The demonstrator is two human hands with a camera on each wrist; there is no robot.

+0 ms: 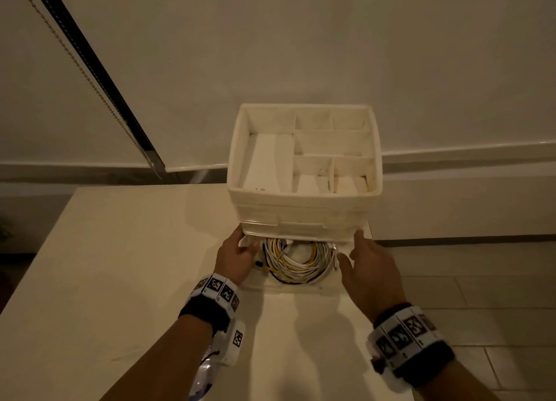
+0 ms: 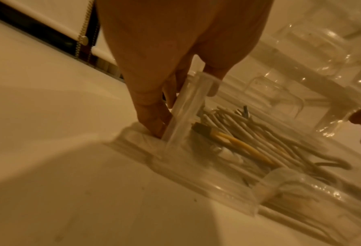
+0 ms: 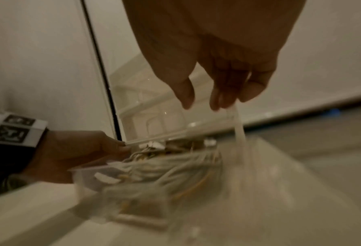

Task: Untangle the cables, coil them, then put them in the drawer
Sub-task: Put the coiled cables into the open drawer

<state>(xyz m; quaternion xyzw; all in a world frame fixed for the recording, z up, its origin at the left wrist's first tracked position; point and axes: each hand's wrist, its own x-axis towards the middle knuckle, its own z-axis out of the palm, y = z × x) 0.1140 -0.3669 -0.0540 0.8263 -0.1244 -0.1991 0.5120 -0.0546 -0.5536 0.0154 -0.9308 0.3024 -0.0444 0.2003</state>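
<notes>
The clear plastic drawer [image 1: 288,288] is pulled out from the bottom of a white drawer unit [image 1: 304,202]. Coiled white, yellow and dark cables [image 1: 296,262] lie inside it. My left hand [image 1: 237,254] pinches the drawer's left wall [image 2: 183,106], thumb inside and fingers outside. My right hand [image 1: 361,259] holds the right wall [image 3: 239,133], fingers on either side of it. In the wrist views the cables [image 2: 249,144] [image 3: 175,166] fill the drawer between both hands, and the picture is blurred. The drawer's back part is hidden under the unit.
The unit stands at the far right of a white table [image 1: 120,250], close to the wall. Its open top tray [image 1: 237,147] has several compartments with nothing in them. A blind's bead chain [image 1: 90,78] hangs at the left. Tiled floor [image 1: 496,295] lies beyond the table's right edge.
</notes>
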